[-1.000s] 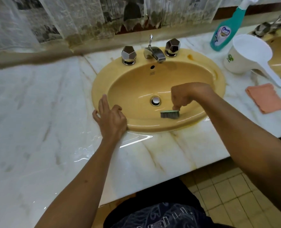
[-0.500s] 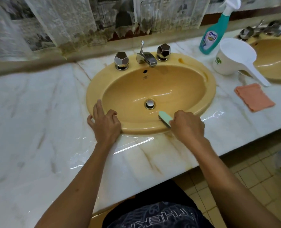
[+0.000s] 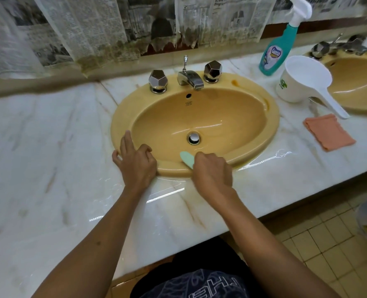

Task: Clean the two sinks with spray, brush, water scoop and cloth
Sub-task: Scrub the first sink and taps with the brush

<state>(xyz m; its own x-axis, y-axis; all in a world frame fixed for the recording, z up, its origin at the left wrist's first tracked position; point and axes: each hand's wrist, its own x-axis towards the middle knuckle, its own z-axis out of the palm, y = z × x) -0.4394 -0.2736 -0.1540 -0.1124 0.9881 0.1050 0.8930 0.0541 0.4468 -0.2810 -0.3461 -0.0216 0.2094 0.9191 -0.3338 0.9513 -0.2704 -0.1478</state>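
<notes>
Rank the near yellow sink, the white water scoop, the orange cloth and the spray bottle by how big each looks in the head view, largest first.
1. Near yellow sink, by far the largest.
2. White water scoop, handle included.
3 and 4. Orange cloth and spray bottle look too alike to rank; the bottle also stands farther from the camera.

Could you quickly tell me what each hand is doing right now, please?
Left hand: open, resting on the sink rim.
Right hand: gripping the green brush.

Right hand (image 3: 213, 172) grips brush (image 3: 186, 159) on sink (image 3: 122, 117) rim.
</notes>
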